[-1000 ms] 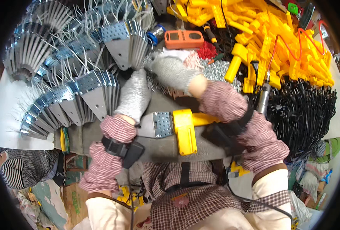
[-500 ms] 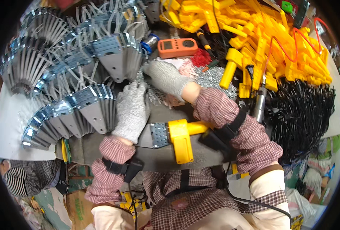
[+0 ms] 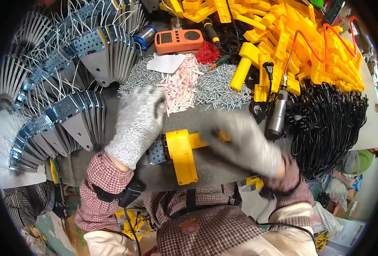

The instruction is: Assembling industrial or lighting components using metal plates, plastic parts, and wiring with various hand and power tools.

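Observation:
In front of me on the dark work surface lies a yellow plastic T-shaped housing [image 3: 184, 160] with a perforated metal plate [image 3: 156, 154] at its left end. My left hand [image 3: 138, 117], in a grey knitted glove, is above and left of it, fingers curled in at the near edge of the loose screws [image 3: 144, 74]. Whatever those fingers hold is hidden. My gloved right hand [image 3: 244, 143] is over the right end of the housing's yellow handle, smeared by motion. Pale pink small tubes [image 3: 180, 87] and more silver screws [image 3: 221, 85] lie beyond both hands.
Stacked metal plates with white wires [image 3: 84, 119] fill the left. Behind the screws are an orange meter [image 3: 178, 41], a solder spool [image 3: 145, 36] and a screwdriver [image 3: 212, 34]. Yellow housings [image 3: 278, 25], a silver air screwdriver on a red hose [image 3: 278, 113] and black cables [image 3: 325, 128] occupy the right.
My right hand has come back from the small-parts piles toward the yellow handle, uncovering the pink tubes and screws. My left hand has moved off the metal plate, its fingers now curled.

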Demonstrator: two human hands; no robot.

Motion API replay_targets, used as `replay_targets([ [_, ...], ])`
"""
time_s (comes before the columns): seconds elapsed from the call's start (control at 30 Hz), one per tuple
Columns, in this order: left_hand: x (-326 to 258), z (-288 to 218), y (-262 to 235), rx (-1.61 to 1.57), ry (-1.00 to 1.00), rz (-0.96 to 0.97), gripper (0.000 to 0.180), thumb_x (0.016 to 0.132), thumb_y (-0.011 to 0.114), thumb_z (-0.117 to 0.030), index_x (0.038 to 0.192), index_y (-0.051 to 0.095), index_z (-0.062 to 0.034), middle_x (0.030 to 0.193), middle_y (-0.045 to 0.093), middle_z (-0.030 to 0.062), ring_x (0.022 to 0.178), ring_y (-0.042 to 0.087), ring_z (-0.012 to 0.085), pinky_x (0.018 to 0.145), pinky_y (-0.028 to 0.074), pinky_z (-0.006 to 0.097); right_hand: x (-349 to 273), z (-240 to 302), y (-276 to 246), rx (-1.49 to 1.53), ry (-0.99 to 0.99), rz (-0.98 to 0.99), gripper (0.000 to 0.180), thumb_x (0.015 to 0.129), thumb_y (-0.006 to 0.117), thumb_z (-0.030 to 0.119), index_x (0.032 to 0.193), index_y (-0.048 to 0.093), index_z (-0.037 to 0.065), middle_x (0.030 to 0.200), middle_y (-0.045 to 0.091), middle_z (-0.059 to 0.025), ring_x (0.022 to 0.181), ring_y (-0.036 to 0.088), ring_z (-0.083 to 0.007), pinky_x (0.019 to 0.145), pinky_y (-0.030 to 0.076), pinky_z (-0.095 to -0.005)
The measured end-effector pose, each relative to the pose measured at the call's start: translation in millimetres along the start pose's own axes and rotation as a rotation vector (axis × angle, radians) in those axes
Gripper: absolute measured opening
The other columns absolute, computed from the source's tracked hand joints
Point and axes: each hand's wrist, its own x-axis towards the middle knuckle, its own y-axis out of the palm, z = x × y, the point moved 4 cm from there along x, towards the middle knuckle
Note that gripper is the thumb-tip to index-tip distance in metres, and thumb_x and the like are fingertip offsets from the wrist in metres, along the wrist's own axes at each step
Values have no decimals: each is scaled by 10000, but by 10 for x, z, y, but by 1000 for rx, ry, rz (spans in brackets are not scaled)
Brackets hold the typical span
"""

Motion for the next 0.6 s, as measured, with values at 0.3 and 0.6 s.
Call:
replay_targets([
  [0.3,332,-737,493,-455,407,387,198,926,661,-206,1067,680,-69,1029,657,130,1001,629,338,920,497,445,-777,-103,160,-49,256,55,200,857,691,59,1053,656,43,996,581,-127,957,623,-326,845,521,-423],
  [0.6,216,-744,475,-290,558,315,257,907,685,-224,1128,689,-90,1040,657,126,1005,631,323,881,532,440,-807,-379,312,-34,230,-324,214,845,746,74,1049,684,49,985,636,-140,904,641,-344,794,527,-425],
])
